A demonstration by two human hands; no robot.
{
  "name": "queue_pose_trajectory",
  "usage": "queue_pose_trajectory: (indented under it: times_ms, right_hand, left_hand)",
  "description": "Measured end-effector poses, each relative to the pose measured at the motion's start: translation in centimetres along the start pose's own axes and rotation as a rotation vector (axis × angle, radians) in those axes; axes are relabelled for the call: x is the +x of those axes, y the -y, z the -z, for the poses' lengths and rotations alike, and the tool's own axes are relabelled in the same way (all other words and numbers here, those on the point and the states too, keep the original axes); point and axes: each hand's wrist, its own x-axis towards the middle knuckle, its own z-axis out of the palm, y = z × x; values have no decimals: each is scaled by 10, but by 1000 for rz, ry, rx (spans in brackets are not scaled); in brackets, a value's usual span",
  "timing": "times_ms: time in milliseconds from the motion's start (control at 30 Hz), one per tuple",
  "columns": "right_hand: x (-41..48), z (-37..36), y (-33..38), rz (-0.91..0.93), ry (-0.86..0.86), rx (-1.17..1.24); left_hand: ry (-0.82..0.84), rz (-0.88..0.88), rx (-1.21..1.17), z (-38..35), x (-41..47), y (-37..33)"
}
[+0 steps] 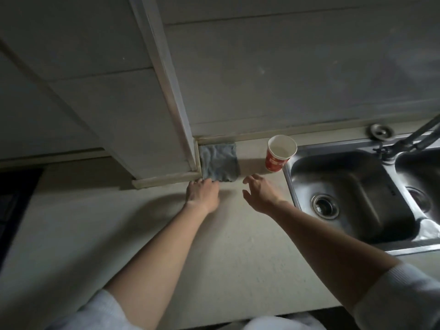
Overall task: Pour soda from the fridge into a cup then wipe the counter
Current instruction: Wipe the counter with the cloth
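Head view looks down along two bare forearms in pushed-up white sleeves (404,289), stretched over a pale surface (226,246). Nearest the body, that surface is bare as far as can be seen; no wet patch shows in this dim light.

Further out, the left hand (202,194) lies palm down with its fingers curled at the near edge of a folded grey-blue cloth (219,161). The fingertips touch or just overlap that edge, but whether they have pinched it I cannot tell. The right hand (259,194) hovers just beside it, fingers spread wide and holding nothing, a little short of the cloth's near right corner.

Beyond the hands, the cloth sits tucked into the corner where a tiled column (142,115) meets the back wall. Just to its right stands a red paper cup (278,153), upright, close to the rim of a steel sink (289,177). Its inside looks pale; whether it holds soda cannot be made out. No soda bottle or fridge is in view.

Judging by the reach, the step in hand is taking up the cloth. To do it well, pinch the near edge firmly with the left hand and draw it towards the body, away from the corner. Keep the right hand low and clear of the cup, which looks light and easy to tip.
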Motion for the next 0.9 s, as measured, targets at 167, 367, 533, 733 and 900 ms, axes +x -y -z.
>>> queue_pose_trajectory:
  times_ms: [167,367,533,733,900]
  right_hand:
    - [32,-3,-9,17,66,-44]
    - [93,-2,9,-208,101,195]
    - [126,-6,19,-491,141,460]
    - [142,-26,13,-652,157,554]
    - [145,-36,4,-606,147,395]
  left_hand:
    - [11,7,-79,-5,24,10]
    - [24,54,-227,-9,43,19]
    - [-4,90,-384,-17,43,22]
    - [-23,156,-483,-18,40,22]
    - [-26,169,-523,-17,36,21]
